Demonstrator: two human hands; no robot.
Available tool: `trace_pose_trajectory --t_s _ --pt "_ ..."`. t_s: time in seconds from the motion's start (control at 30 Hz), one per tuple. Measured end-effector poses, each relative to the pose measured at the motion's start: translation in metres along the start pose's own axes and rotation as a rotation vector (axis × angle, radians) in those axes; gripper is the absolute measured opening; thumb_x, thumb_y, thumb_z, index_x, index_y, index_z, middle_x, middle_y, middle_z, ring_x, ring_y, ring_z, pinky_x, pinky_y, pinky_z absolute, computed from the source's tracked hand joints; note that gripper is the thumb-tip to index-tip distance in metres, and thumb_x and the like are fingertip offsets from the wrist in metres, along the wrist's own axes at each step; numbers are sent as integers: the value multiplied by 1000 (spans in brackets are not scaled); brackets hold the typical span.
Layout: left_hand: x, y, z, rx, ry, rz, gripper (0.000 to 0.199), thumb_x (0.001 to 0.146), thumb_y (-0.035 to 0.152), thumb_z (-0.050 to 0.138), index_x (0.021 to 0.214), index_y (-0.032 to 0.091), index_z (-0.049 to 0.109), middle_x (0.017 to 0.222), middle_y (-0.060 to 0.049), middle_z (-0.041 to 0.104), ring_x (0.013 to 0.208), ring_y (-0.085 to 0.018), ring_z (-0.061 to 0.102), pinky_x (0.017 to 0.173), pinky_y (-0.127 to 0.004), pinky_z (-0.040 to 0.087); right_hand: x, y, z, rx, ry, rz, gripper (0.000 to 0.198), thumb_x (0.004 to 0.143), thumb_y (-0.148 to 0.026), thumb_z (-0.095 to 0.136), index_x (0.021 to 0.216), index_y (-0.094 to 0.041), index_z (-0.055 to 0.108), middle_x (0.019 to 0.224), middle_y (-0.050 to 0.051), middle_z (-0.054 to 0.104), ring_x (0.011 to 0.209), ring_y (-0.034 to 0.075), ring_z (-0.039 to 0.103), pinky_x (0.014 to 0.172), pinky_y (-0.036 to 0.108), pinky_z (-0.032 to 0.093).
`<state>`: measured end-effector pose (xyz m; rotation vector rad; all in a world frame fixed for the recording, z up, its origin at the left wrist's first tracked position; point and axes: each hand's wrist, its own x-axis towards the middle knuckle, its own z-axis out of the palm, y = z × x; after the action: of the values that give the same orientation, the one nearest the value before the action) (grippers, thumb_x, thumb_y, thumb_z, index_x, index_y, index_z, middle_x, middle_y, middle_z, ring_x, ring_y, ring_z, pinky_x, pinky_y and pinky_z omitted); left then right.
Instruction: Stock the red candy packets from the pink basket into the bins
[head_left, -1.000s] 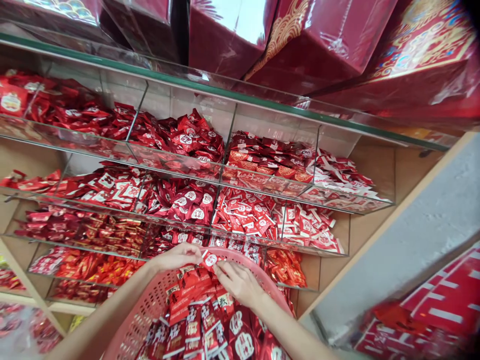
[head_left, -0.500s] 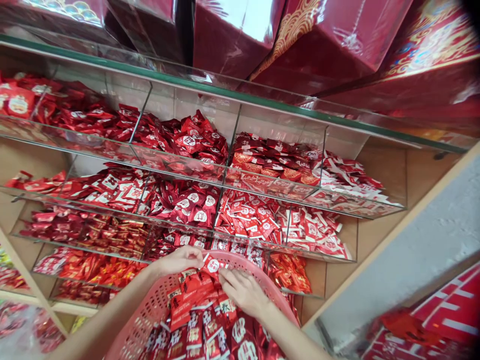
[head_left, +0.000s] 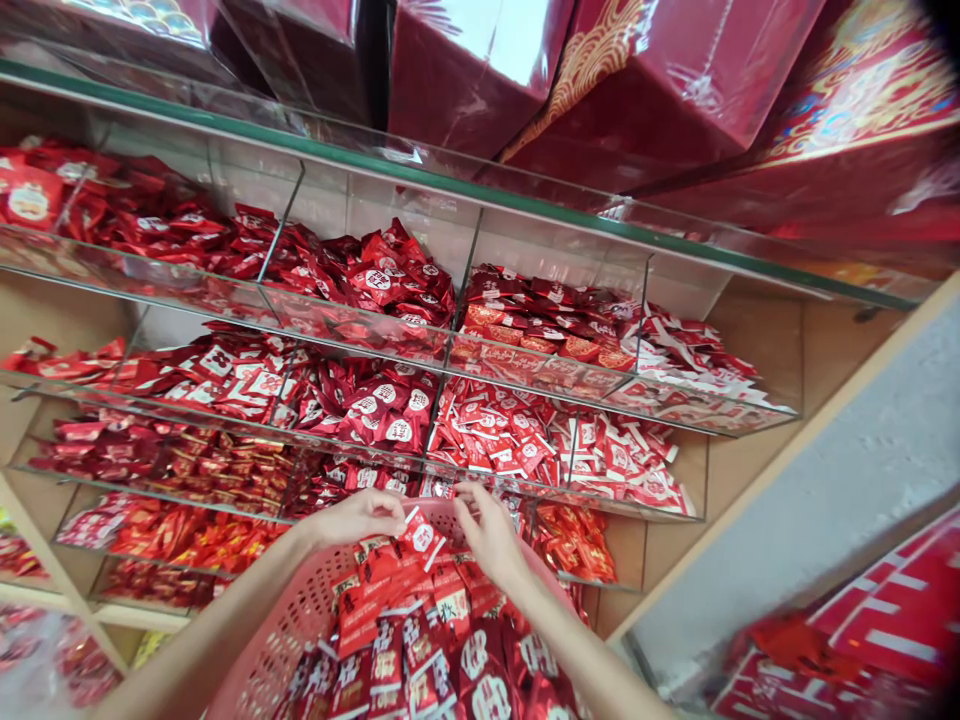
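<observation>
And the left hand is pinching the packet near the basket's far edge, its long axis slanting down rightward from those fingers, the right hand hovering close, fingers parted.

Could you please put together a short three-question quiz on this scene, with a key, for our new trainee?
1. Which of the person's hands holds the small red-and-white packet at the pink basket?
2. True or false: the right hand is apart from that packet.
3. Fill in the blank: on the glass shelf, above the compartments of red packets, stand large dark red ____.

Key:
1. The left hand, by its fingertips.
2. True.
3. Boxes.
</observation>
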<state>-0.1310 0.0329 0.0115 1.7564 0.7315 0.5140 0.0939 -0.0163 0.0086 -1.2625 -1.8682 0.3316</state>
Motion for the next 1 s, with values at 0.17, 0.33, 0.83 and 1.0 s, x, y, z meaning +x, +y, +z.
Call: trace_pose_trajectory --t_s 0.17,0.33,0.83,1.0 --pt "2 -11 -2 -74 -14 11 26 70 38 64 68 13 59 81 0 56 72 -11 49 67 -21 39 16 -11 25 207 -186 46 28 80 -38 54 98 -17 61 80 2 64 72 14 58 68 25 45" --pt "3 -12 -2 -75 4 37 26 70 39 64 70 13 61 81 0 58 73 -11 50 70 -21 39 19 -10 37 504 -306 195 25 69 -39 64 77 -15 63 57 -5 52 51 7 43 50 20 33" --pt "2 -6 -1 2 0 35 35 71 47 60 81 14 69 92 -5 64 90 -19 55 77 -25 43 1 -24 34 1142 70 746 37 50 -36 79 63 -17 50 63 -4 61 61 10 61 71 26 50" --pt "2 -6 0 -22 -21 10 33 71 44 61 79 13 68 93 -4 63 84 -17 55 73 -24 43 -4 -20 33 1026 43 702 35 53 -40 77 66 -16 55 67 -2 62 63 11 60 67 26 50"
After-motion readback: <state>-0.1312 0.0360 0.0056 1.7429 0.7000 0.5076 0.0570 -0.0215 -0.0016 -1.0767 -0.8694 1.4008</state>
